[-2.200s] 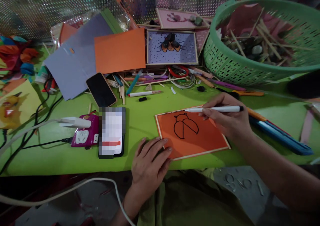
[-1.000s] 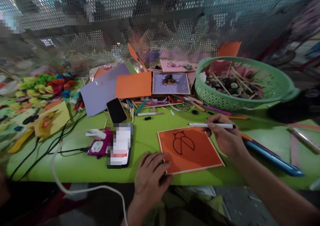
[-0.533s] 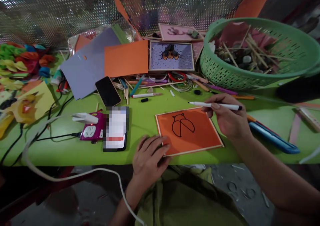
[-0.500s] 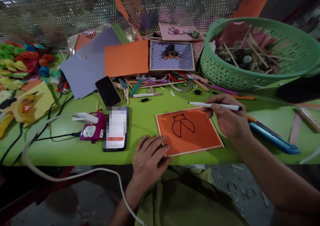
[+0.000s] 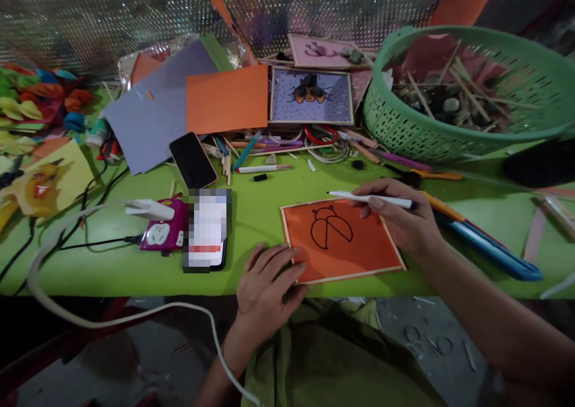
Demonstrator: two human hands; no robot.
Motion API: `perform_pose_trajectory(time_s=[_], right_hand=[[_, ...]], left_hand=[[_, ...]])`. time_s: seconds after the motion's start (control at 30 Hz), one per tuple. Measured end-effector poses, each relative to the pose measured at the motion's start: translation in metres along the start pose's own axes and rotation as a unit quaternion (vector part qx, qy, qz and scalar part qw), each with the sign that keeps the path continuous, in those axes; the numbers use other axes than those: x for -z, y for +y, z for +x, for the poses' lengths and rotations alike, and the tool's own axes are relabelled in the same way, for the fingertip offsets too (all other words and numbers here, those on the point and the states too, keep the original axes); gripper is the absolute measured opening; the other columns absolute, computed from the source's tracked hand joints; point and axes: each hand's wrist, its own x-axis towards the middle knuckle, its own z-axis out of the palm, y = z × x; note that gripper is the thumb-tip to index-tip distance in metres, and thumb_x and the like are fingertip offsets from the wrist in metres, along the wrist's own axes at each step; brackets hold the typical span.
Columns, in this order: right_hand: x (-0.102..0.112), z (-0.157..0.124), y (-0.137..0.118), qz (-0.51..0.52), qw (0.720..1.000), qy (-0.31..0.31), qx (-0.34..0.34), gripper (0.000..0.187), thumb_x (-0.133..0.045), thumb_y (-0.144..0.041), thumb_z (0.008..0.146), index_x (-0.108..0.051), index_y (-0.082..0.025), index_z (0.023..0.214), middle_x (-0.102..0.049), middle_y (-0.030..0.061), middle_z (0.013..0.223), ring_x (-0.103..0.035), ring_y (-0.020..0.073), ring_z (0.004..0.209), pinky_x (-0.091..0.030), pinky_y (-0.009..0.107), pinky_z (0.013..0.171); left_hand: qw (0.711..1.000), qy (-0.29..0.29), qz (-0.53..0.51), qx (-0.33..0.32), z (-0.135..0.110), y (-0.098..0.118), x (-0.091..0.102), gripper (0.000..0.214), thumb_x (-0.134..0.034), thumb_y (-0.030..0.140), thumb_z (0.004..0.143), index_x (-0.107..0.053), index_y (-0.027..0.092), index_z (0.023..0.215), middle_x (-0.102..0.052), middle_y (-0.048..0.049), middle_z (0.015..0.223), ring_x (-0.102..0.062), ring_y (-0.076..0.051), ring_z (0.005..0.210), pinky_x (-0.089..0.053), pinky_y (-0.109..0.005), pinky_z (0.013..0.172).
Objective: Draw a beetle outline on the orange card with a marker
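Orange card (image 5: pixel 354 254): rectangular, edged with pale strips (image 5: pixel 353 276), flat on the counter (image 5: pixel 256 215). Black beetle outline (image 5: pixel 327 233): offset toward 10 o'clock, head at 12. Marker (image 5: pixel 344 195): white barrel, uncapped, near-horizontal, black tip toward 9 o'clock, just beyond the card's 12 o'clock edge.

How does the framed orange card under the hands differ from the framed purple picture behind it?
The orange card carries only black lines; the purple picture has dark pieces on its bug. The orange card's background is plain; the purple picture's is speckled. The left hand rests on the orange card's edge; no hand touches the purple picture. Both show bugs inside pale borders.
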Motion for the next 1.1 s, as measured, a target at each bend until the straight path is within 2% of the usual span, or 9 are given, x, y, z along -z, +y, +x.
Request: perform_pose_trajectory(time_s=[0.1, 0.27, 0.6, 1.1], right_hand=[[-0.001, -0.002, 0.001, -0.043, 0.999, -0.023, -0.006, 0.030, -0.091, -0.054, 0.082, -0.086, -0.026, 0.089, -0.082, 0.0058, 0.081, -0.071, 0.0194, 0.068, -0.055, 0.031, 0.060], [-0.003, -0.003, 0.006, -0.085, 0.995, -0.037, 0.024, 0.031, -0.091, -0.052, 0.085, -0.077, -0.025, 0.089, -0.077, 0.0036, 0.079, -0.069, 0.0176, 0.068, -0.051, 0.030, 0.061], [-0.003, -0.004, 0.010, -0.181, 0.980, -0.046, 0.074, 0.020, -0.083, -0.043, 0.090, -0.075, -0.025, 0.084, -0.072, 0.0005, 0.068, -0.058, 0.0154, 0.056, -0.042, 0.029, 0.052], [-0.004, -0.003, 0.008, -0.213, 0.971, -0.055, 0.099, 0.026, -0.079, -0.049, 0.094, -0.073, -0.026, 0.084, -0.072, 0.0024, 0.068, -0.059, 0.0168, 0.055, -0.043, 0.031, 0.050]], left_hand=[[1.000, 0.002, 0.002, 0.001, 0.001, 0.001, 0.000, 0.017, -0.074, 0.031, 0.100, -0.079, 0.029, 0.116, -0.086, -0.0024, 0.125, -0.079, -0.024, 0.120, -0.055, -0.048, 0.118], [1.000, 0.002, 0.001, 0.001, 0.002, 0.002, 0.001, 0.015, -0.071, 0.032, 0.103, -0.078, 0.029, 0.117, -0.086, -0.0017, 0.126, -0.079, -0.024, 0.121, -0.053, -0.047, 0.119], [1.000, 0.002, 0.001, -0.004, 0.004, 0.002, 0.003, 0.015, -0.067, 0.035, 0.107, -0.078, 0.028, 0.115, -0.086, -0.0022, 0.125, -0.079, -0.024, 0.121, -0.052, -0.045, 0.119], [1.000, -0.006, -0.014, 0.002, 0.003, 0.002, 0.004, 0.016, -0.069, 0.032, 0.105, -0.079, 0.026, 0.116, -0.086, -0.0043, 0.126, -0.078, -0.025, 0.122, -0.053, -0.048, 0.118]])
